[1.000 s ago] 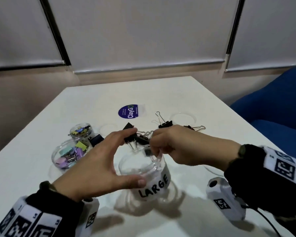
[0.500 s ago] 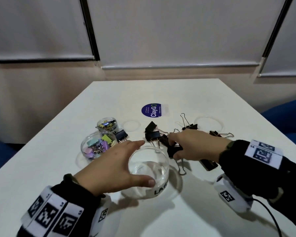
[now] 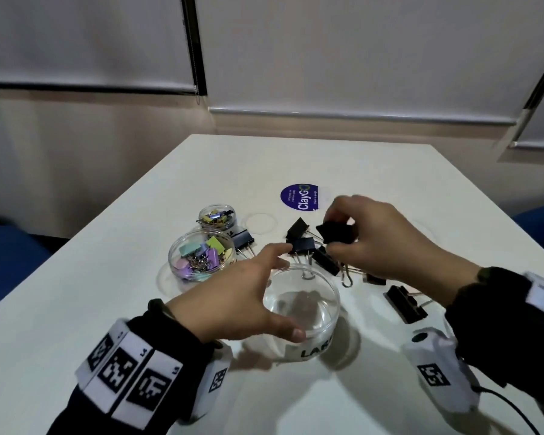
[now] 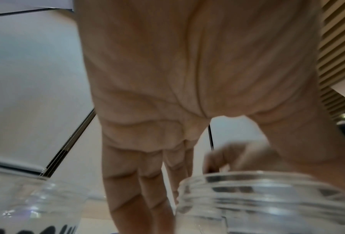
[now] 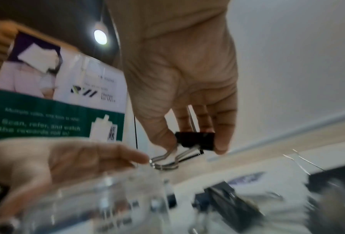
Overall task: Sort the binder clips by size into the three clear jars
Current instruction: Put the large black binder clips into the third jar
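My left hand [image 3: 283, 290] holds the clear jar marked LARGE [image 3: 314, 312], thumb on its near rim and fingers round the far left side. In the left wrist view the fingers [image 4: 147, 182] run down beside the jar [image 4: 257, 202]. My right hand [image 3: 339, 230] pinches a large black binder clip [image 3: 335, 235] in the air just behind the jar. The right wrist view shows that clip [image 5: 195, 140] between thumb and fingers, wire handles hanging down. Several more black clips [image 3: 405, 304] lie on the white table [image 3: 390, 171] behind and right of the jar.
Left of the large jar stand a medium jar of pastel clips [image 3: 201, 255] and, behind it, a small jar of tiny clips [image 3: 217, 216]. A clear lid [image 3: 261, 223] and a blue ClayGo sticker [image 3: 302, 197] lie further back. Blue chairs flank the table.
My right hand went down to the loose clips right of the jar, then rose with one black clip pinched. My left hand stayed on the large jar.
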{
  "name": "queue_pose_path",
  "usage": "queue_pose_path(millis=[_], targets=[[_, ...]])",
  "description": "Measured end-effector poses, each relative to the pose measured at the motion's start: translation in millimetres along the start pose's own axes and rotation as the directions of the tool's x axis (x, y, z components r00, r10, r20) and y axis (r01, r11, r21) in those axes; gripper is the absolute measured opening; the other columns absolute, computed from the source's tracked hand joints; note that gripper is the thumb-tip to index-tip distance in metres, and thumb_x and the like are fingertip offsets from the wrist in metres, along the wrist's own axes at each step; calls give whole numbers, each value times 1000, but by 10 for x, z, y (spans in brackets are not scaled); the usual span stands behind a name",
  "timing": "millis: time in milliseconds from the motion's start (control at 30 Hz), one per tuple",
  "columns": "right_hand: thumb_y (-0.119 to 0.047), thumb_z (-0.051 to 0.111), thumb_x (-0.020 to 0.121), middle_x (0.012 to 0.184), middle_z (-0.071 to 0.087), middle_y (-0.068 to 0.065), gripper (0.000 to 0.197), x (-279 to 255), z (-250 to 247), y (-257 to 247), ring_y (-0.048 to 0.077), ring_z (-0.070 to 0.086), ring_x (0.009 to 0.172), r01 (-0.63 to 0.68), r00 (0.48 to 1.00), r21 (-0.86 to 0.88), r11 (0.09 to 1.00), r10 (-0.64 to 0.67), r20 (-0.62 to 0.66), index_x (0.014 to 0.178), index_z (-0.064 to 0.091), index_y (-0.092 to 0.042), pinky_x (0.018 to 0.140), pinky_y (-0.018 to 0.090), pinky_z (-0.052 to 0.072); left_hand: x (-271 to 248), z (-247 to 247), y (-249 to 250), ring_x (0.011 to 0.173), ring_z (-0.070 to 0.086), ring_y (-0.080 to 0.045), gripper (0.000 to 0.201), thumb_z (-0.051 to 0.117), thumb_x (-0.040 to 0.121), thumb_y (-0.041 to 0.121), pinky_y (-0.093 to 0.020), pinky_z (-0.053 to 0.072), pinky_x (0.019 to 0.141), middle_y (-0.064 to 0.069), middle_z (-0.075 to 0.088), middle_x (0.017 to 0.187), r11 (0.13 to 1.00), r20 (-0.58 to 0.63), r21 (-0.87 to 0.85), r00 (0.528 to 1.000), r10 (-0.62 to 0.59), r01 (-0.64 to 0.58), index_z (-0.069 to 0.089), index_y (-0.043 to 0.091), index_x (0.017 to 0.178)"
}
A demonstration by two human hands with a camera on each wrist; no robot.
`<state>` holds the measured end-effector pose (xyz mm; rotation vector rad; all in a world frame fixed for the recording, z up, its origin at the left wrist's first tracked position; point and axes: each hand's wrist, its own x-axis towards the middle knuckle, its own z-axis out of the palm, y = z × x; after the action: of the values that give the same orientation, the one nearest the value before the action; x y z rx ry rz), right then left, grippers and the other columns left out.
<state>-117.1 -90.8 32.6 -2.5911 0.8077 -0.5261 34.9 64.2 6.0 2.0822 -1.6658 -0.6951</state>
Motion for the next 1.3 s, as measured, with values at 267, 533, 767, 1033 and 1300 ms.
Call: queue_pose_path(millis=[267,533,767,1033,1300], targets=[[-28,65,74,94,57,-7,33,-233,318,-373,18,60,86,336,928,-154,929,-298,223,105,55,-29,67,34,47,57,8,-27,123,45,2,134,90,56,43,-16,38,98,31,45,127,999,-32,-52,1000,-2,0,-5,39,150],[-31,64,84,104,61,-9,25,-142,242,-335,19,57,98,246,967,-299,922,-213,137,108,59,-29,67,28,34,50,-3,-21,117,51,1,117,89,57,45,-16,41,91,25,46,135,999,-12,-44,1000,5,-6,12,44,144],[-20,63,82,109,61,-3,36,31,53,264,20,56,101,-3,957,-516,857,152,247,116,55,-26,69,29,43,44,-6,-13,117,44,3,44,76,66,60,-18,38,89,27,35,136,989,56,135,997,58,-65,65,45,106],[-16,77,71,115,59,-1,57,112,40,613,22,55,105,-102,868,-561,822,348,353,122,53,-24,76,31,46,88,32,-9,124,43,-5,64,67,63,67,-24,39,101,12,36,143,963,67,269,998,7,-25,68,31,116],[-9,69,75,113,58,6,42,47,63,652,20,48,89,-123,878,-513,849,334,344,114,55,-18,70,28,43,61,35,69,111,50,-7,82,46,47,77,-31,45,94,10,45,126,961,77,277,996,-37,14,69,27,108]])
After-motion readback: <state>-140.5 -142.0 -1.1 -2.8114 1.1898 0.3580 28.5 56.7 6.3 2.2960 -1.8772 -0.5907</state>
